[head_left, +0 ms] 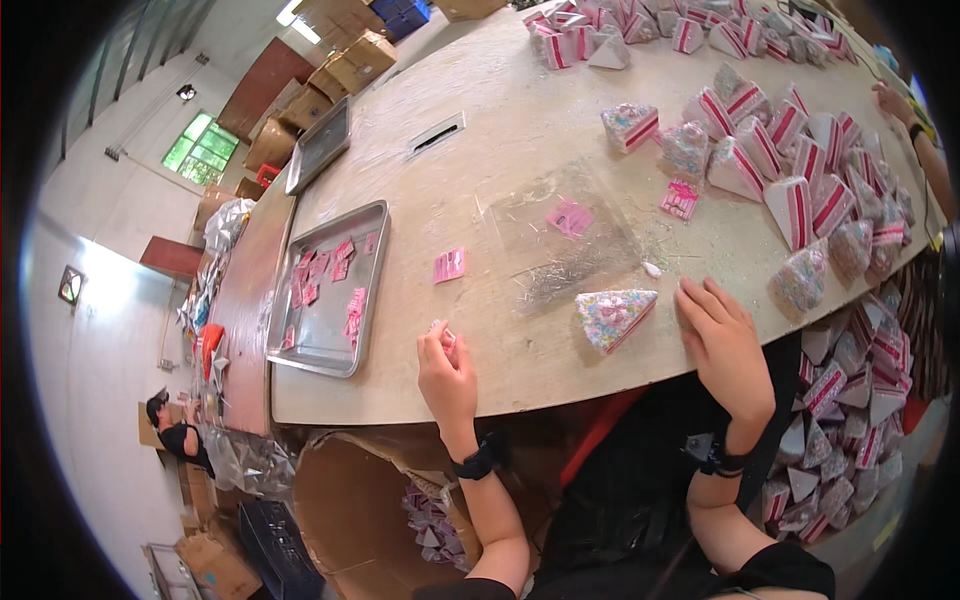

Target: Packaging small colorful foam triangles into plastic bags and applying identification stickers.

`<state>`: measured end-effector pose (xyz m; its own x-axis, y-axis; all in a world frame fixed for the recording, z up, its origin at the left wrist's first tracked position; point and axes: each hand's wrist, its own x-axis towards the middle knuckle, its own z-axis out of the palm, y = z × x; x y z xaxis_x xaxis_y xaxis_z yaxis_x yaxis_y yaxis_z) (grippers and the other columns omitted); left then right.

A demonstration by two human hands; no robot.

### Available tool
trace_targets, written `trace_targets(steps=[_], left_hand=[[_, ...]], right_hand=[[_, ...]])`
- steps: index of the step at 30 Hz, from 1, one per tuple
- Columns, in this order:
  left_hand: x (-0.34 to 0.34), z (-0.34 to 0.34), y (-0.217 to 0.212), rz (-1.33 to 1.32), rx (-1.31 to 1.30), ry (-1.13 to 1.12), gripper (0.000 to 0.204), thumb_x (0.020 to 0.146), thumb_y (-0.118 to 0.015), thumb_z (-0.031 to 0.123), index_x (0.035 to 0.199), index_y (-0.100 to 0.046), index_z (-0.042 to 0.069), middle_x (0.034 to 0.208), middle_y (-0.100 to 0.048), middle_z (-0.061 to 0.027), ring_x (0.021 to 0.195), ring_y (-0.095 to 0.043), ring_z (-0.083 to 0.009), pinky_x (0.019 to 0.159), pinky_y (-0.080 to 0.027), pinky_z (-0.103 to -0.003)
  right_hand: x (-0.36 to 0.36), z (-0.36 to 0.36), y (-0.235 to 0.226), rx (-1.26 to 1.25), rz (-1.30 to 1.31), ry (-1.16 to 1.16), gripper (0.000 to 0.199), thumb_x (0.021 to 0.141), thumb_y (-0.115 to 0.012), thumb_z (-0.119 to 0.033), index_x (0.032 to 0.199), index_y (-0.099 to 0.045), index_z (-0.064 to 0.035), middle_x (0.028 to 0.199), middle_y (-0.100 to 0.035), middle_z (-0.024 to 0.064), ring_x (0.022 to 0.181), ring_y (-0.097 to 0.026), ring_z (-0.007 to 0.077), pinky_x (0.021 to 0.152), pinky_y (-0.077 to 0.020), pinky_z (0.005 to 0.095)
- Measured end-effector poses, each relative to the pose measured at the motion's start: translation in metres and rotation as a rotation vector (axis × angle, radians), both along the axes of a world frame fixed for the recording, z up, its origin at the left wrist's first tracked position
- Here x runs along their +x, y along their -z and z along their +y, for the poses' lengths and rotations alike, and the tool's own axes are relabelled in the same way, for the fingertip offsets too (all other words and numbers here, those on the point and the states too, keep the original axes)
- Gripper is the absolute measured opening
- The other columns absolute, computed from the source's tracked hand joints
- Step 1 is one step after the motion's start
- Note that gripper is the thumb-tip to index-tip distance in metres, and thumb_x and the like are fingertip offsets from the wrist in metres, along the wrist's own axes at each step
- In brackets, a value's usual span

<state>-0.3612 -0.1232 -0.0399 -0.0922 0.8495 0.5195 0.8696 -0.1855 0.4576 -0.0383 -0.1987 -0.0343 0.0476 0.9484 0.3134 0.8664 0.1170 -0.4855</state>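
My left hand (pixel 447 380) is raised near the table's front edge, its fingers closed round a small pink card (pixel 449 345) that shows only in part. Flat on the tabletop, with fingers stretched out, lies my right hand (pixel 725 350); nothing is in it. Just left of it sits a sprinkled toy cake slice (pixel 615 318), apart from the fingers, with a small white piece (pixel 652 270) beyond it. A clear plastic sheet (pixel 540 200) bears a pink card (pixel 570 218) and silvery strands (pixel 560 285). Another pink card (pixel 449 265) rests beyond my left hand.
A metal tray (pixel 375 290) with pink cards stands at left. Wrapped cake slices (pixel 790 150) pile up at right; more fill the space below the table (pixel 850 400). A cardboard box (pixel 350 510) stands below the front edge. Another person's hand (pixel 890 100) is at far right.
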Motion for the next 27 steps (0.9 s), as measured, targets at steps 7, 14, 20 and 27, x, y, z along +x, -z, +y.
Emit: trace_targets(steps=[7,14,20,27], left_hand=[[0.009,0.011,0.007,-0.014,-0.091,0.034,0.027,0.089,-0.062,0.007,0.115,-0.058,0.002,0.098,-0.060,-0.0149,0.082,-0.061,-0.0285,0.071,-0.052,-0.038],[0.006,0.001,0.015,-0.022,-0.073,0.018,0.025,0.086,-0.059,0.002,0.111,-0.059,0.000,0.090,-0.057,-0.0134,0.078,-0.059,-0.0280,0.067,-0.049,-0.038],[0.034,-0.026,-0.009,0.079,0.587,-0.132,0.015,0.091,-0.060,0.015,0.081,-0.053,0.007,0.064,-0.048,-0.0020,0.060,-0.047,-0.0132,0.047,-0.037,-0.026],[0.119,-0.086,-0.064,-1.231,-0.316,0.511,0.026,0.091,-0.059,0.002,0.115,-0.047,0.002,0.079,-0.054,-0.0049,0.046,-0.043,-0.0075,0.039,-0.033,-0.021]], right_hand=[[0.044,0.028,0.010,0.136,0.311,0.014,0.012,0.080,-0.065,-0.003,0.090,-0.071,-0.0050,0.081,-0.063,0.0121,0.082,-0.055,0.0320,0.077,-0.0447,0.0399],[0.039,0.022,0.019,0.214,0.330,0.042,0.020,0.081,-0.064,-0.005,0.101,-0.065,-0.0035,0.089,-0.061,0.0162,0.086,-0.058,0.0346,0.078,-0.0482,0.0429],[0.026,0.023,0.015,0.256,0.435,0.096,0.018,0.082,-0.064,-0.002,0.100,-0.064,-0.0016,0.091,-0.061,0.0158,0.083,-0.061,0.0317,0.076,-0.0509,0.0392],[0.021,0.019,0.012,0.460,0.854,-0.048,0.017,0.082,-0.067,0.008,0.097,-0.064,0.0002,0.081,-0.060,0.0093,0.076,-0.065,0.0182,0.070,-0.0520,0.0293]])
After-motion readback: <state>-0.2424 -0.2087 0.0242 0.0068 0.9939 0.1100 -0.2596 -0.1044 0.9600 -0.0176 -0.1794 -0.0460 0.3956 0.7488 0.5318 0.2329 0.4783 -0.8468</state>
